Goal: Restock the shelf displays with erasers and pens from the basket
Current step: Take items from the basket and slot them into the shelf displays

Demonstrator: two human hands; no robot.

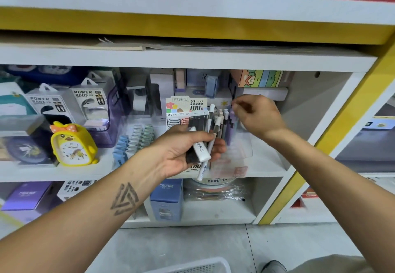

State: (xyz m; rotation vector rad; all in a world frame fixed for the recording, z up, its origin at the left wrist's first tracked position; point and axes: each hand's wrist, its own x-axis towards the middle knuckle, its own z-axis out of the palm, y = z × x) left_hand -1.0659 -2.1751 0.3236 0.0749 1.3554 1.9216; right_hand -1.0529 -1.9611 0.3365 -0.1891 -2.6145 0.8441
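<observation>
1. While the left hand is closed round a bundle of pens and a white eraser — held before the shelf.
2. The right hand is raised at the far right — fingers pinched; what they pinch cannot be told.
3. A basket is seen near, on the floor.

Clock showing yellow, orange polka-dot bow; pens showing white, grey, purple; shelf showing white, yellow-edged.

the left hand grips smooth white and dark plastic pens and a paper-sleeved eraser, with a clear glossy plastic holder just right of the grip, a glossy yellow plastic clock well left, matt white shelf board beneath.
</observation>
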